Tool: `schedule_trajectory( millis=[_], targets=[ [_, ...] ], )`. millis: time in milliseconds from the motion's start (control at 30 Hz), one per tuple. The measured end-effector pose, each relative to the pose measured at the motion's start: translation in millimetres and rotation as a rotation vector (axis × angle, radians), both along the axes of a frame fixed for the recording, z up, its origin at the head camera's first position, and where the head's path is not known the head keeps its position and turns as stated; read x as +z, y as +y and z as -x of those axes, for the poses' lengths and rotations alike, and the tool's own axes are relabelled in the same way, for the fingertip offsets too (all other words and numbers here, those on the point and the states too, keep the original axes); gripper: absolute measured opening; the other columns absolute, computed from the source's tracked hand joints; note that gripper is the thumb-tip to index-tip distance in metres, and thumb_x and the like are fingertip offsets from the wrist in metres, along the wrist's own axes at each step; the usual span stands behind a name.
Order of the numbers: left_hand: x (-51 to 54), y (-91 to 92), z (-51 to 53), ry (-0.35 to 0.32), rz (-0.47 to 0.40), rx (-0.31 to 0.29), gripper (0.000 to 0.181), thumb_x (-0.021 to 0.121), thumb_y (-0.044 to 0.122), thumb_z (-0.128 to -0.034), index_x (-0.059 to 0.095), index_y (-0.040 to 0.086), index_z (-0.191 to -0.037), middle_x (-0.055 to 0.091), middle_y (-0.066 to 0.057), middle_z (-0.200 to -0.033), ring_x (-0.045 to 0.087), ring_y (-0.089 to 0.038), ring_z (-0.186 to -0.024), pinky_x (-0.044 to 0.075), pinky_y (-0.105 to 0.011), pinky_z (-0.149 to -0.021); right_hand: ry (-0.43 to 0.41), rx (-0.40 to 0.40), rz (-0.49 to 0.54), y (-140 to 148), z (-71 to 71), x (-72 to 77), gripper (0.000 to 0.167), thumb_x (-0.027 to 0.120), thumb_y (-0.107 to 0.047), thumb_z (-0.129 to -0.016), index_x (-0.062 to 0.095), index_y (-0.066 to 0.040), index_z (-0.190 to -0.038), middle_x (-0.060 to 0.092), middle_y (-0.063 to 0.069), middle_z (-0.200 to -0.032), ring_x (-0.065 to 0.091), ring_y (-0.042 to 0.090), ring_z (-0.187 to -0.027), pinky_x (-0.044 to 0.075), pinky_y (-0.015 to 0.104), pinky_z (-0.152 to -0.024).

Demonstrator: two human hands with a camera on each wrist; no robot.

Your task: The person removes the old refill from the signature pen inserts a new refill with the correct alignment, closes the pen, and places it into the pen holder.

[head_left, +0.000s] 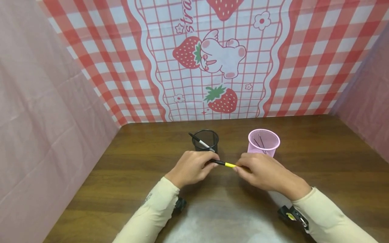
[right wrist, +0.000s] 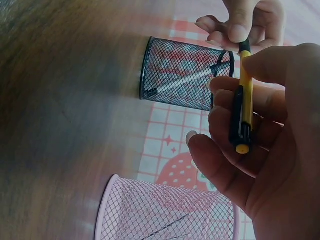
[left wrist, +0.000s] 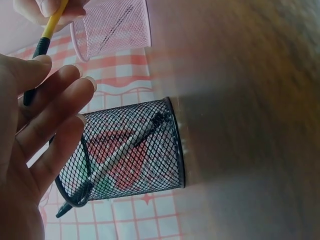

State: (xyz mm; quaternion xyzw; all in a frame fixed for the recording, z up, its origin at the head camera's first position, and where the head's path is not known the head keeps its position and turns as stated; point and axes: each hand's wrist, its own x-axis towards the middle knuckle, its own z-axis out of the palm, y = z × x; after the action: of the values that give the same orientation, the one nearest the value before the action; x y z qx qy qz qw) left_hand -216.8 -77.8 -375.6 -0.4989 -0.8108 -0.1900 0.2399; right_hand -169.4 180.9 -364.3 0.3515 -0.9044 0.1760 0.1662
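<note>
A yellow pen with a black grip and black clip (right wrist: 246,75) is stretched between both hands, above the table. My left hand (head_left: 194,167) pinches its black end between thumb and fingers. The yellow end is held by my right hand (head_left: 262,170), and in the right wrist view its clip and push button lie over the curled fingers. Just behind the left hand stands a black mesh cup (head_left: 206,131), a white and black pen (head_left: 200,141) leaning in it. A pink mesh cup (head_left: 263,131) with thin dark sticks (head_left: 259,141) inside stands behind the right hand.
Both cups stand upright on the brown wooden table (head_left: 127,175). A red and white checked cloth (head_left: 146,84) with strawberries hangs behind the table. Pink curtains (head_left: 54,118) close off the sides. Dark straps (head_left: 293,216) sit at the wrists.
</note>
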Motion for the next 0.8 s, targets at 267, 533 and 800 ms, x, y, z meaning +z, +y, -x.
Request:
schedule_trajectory(
  millis=[267,533,800],
  targets=[
    [1.6,-1.0,-0.1,0.014,-0.008,-0.02,0.011,0.074,0.024,-0.0929,0.07,0.017,-0.101,0.072,0.01,-0.086,0.062,-0.001,-0.068,0.053,-0.027,-0.057,0.056,0.008,0.013,0.8,1.5,-2.1,0.016,0.073,-0.019,-0.09,0.063,-0.025,-0.078,0.048,-0.021,-0.073,0.045,-0.002,-0.062,0.045,0.024,-0.056],
    [-0.5,-1.2,-0.8,0.005,-0.037,-0.075,0.009,0.076,0.02,-0.0916,0.071,0.015,-0.098,0.073,0.007,-0.085,0.062,-0.001,-0.067,0.053,-0.023,-0.057,0.11,0.044,0.023,2.3,-0.3,-4.6,0.012,0.074,-0.02,-0.09,0.067,-0.022,-0.08,0.049,-0.02,-0.074,0.045,-0.003,-0.063,0.045,0.023,-0.056],
    [1.2,-2.0,2.2,-0.015,-0.068,-0.094,0.007,0.074,0.02,-0.0939,0.071,0.015,-0.098,0.073,0.008,-0.086,0.06,0.002,-0.068,0.051,-0.018,-0.058,0.169,0.061,0.039,3.2,2.0,-1.0,0.01,0.075,-0.019,-0.089,0.068,-0.021,-0.081,0.05,-0.019,-0.074,0.044,-0.004,-0.063,0.044,0.021,-0.054]
  ],
)
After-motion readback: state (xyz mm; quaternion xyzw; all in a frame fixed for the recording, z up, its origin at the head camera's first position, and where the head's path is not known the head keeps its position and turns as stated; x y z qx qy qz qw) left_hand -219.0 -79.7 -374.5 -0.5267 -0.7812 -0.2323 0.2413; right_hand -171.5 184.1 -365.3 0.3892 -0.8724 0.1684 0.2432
